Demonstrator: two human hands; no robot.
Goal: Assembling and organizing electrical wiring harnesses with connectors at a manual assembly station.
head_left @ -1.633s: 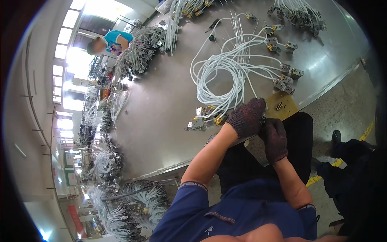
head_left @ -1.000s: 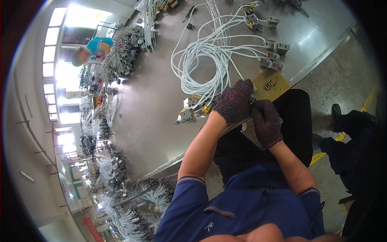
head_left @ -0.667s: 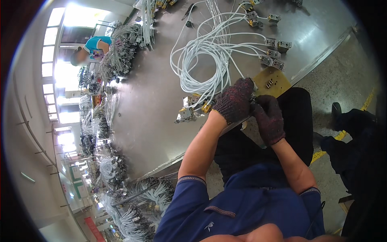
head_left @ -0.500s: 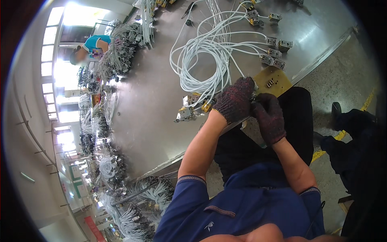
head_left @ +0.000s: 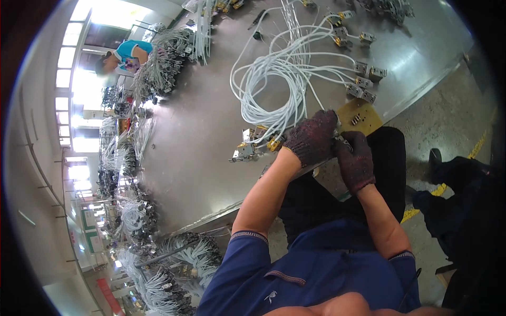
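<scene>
Together, the gloved left hand (head_left: 313, 138) and right hand (head_left: 356, 162) pinch a small connector (head_left: 340, 140) on a white cable (head_left: 295, 113) running away up the table (head_left: 200, 158).

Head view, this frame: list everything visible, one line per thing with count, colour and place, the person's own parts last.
Metal table: one, grey, fills the upper middle.
Cable coil: one loose bundle, white, on the table ahead of the hands.
Connector blocks: several, grey and yellow, at the cable ends on the right side of the table.
Connector cluster: a few, metal and yellow, just left of the left hand.
Yellow block: one, at the table edge above the right hand.
Harness bundles: many, grey-white, piled along the far and left edges.
Co-worker: one, teal top, far left.
Left hand: dark knit glove, closed on a small part, too hidden to identify.
Right hand: dark knit glove, touching the left.
</scene>
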